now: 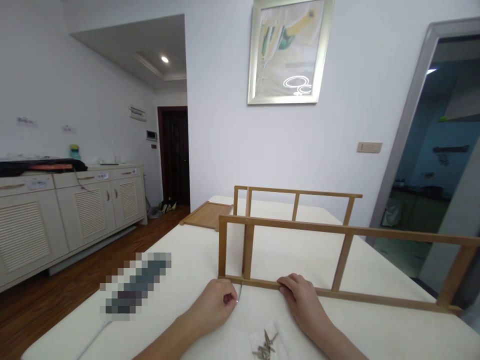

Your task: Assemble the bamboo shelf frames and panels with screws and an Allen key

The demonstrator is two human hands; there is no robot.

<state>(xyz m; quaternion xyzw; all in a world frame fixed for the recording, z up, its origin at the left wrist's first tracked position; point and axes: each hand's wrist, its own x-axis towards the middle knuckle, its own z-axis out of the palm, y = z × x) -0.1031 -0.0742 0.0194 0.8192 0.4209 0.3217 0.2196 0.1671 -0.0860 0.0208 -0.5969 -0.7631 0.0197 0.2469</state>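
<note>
A bamboo frame (pixel 337 229) of rails and uprights stands on the white table (pixel 180 250), with a second frame (pixel 296 192) behind it. My left hand (pixel 213 305) is curled in a fist near the frame's lower left corner, pinching a thin metal tool (pixel 240 291) that points at the bottom rail. My right hand (pixel 302 300) rests on the bottom rail (pixel 375 297), fingers curled over its edge. Several screws (pixel 265 344) lie on a white sheet between my forearms.
A flat bamboo board (pixel 206 215) lies at the table's far left corner. A blurred dark object (pixel 135 285) lies on the table's left side. A cream sideboard (pixel 71 210) lines the left wall. A doorway (pixel 431 175) opens at the right.
</note>
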